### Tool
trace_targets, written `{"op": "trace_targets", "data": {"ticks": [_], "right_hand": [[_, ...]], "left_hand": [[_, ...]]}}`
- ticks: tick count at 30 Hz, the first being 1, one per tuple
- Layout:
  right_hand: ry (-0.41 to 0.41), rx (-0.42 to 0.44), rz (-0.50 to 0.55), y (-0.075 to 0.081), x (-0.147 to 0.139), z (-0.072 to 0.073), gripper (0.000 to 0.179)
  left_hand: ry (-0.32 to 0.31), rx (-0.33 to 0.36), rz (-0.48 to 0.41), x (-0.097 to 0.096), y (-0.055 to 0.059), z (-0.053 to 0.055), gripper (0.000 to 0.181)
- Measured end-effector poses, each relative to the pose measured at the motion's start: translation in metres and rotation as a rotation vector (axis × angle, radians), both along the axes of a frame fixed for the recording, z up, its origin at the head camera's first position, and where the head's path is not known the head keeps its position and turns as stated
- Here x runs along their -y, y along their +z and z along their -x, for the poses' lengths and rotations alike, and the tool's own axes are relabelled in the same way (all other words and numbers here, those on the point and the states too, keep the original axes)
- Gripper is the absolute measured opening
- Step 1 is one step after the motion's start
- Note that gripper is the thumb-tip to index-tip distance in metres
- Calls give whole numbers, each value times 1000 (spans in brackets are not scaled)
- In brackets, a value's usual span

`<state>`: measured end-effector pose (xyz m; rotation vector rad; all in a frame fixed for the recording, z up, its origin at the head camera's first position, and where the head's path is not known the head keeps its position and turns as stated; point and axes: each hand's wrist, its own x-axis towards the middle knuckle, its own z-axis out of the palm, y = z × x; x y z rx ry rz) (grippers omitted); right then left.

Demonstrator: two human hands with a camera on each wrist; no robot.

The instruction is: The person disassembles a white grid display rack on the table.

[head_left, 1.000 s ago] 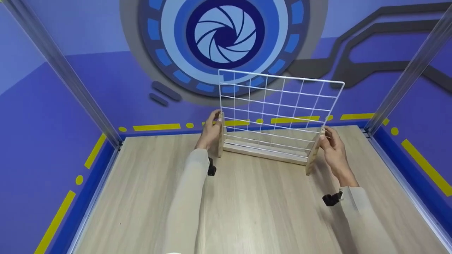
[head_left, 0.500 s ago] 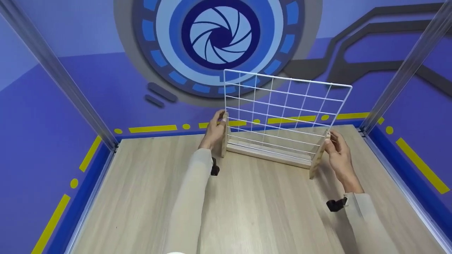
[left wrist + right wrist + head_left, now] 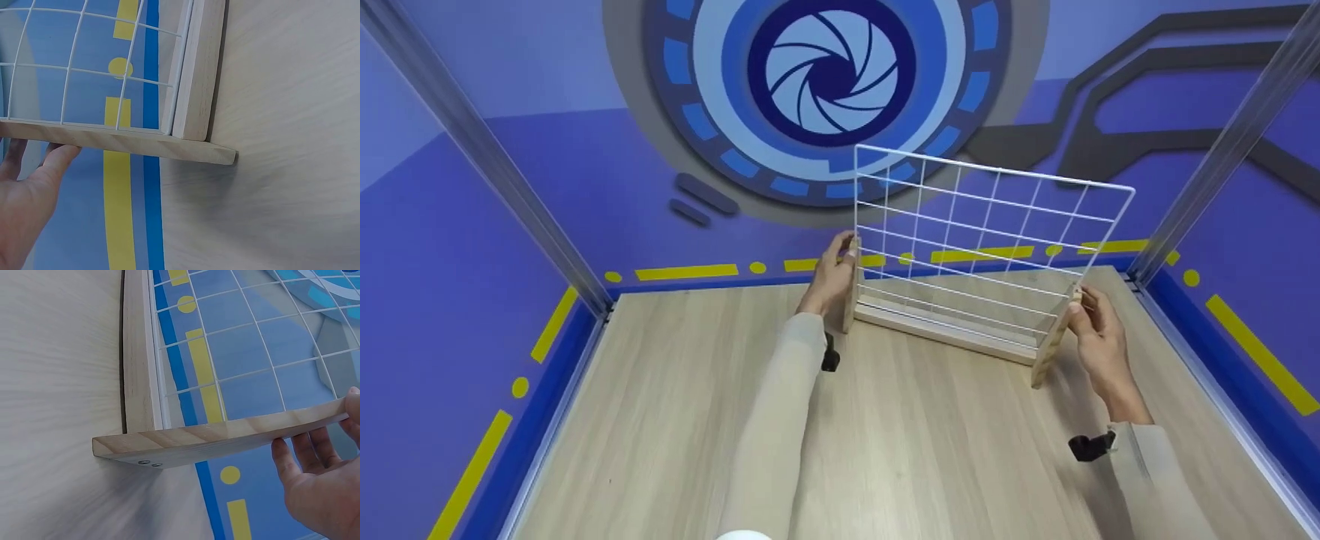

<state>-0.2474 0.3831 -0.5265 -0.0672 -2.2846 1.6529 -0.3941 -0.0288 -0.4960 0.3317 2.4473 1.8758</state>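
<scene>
A white wire grid panel (image 3: pixel 952 217) stands upright in a wooden stand, its lower edge along a wooden crossbar (image 3: pixel 945 332). In the head view the rack is angled, its right end nearer to me. My left hand (image 3: pixel 830 276) holds the upper part of the left wooden side piece (image 3: pixel 152 145). On the opposite end, my right hand (image 3: pixel 1101 341) grips the top of the right side piece (image 3: pixel 1054 341), thumb on the near side. Two screw heads (image 3: pixel 149 463) show low on that piece. Some fingers of both hands are hidden behind the wood.
The rack stands on a light wood-grain table (image 3: pixel 660 420). Behind it rises a blue printed wall (image 3: pixel 555 180) with yellow dashes, and metal posts (image 3: pixel 510 180) frame the corners. A small black device (image 3: pixel 1091 448) sits at the right wrist.
Both hands and the rack have shifted to the right across the table. The rack's right end has also come a little nearer to me. The hold on both sides looks unchanged.
</scene>
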Motion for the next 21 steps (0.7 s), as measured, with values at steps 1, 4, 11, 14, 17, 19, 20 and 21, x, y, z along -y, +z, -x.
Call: {"op": "trace_targets", "data": {"ticks": [1,4,11,14,17,19,20,21], "right_hand": [[-6,3,-11,0,-1,-1,55],[-8,-1,-14,0,-4,-4,56],[-9,1,-22,0,-10,-9,58],[-19,7,-26,0,-13,-13,58],[-21,-4,0,-1,-16,-16,57],[-25,-16,15,-2,-17,-17,55],[-28,-22,29,-2,-18,-18,54],[-30,-27,44,-2,-18,-18,53]], "left_hand": [[-6,2,-1,-2,0,0,46],[-11,9,4,-6,0,2,46],[-6,14,3,-13,2,3,45],[-18,20,5,-17,1,4,44],[-25,16,1,-22,0,5,43],[-28,-1,1,-24,0,6,43],[-29,-9,1,-25,-1,6,43],[-30,-18,3,-26,-1,6,43]]}}
